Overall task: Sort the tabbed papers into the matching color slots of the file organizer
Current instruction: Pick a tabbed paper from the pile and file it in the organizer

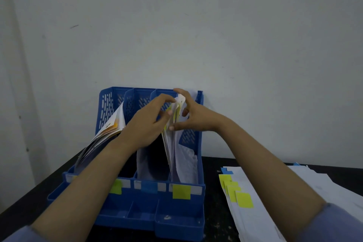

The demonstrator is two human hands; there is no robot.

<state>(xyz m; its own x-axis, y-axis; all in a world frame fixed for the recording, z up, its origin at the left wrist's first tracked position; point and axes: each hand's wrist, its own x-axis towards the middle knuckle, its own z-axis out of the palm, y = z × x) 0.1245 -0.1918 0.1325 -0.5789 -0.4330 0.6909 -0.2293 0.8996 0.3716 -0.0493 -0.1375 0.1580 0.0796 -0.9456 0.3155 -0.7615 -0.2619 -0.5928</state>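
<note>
Head cam: both my hands are up at the blue file organizer, rightmost slot. Left hand and right hand pinch the yellow-tabbed papers between fingertips, sheets standing in that slot above its yellow label.

An office: blue file organizer, paper stack, black desk.

black table under blue file organizer and beside it tabbed papers
</note>
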